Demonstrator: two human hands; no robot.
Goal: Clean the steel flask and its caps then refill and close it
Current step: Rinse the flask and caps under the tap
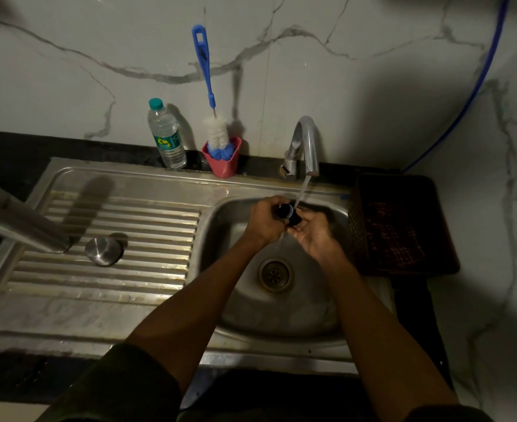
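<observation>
Two hands on black inner cap (287, 213) under tap (304, 147), near sink's (236, 214) back edge: left hand (265, 219) gripping, right hand (312, 236) cupped loosely below. Probably light, stiff, wet-slippery; best held round rim.

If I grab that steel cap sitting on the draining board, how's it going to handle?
The steel cap looks smooth and polished, and the ridged draining board around it glistens, so it is probably slippery. It is small and squat, so likely light and unlikely to tip. Being round, it may roll if knocked onto its edge.
</observation>
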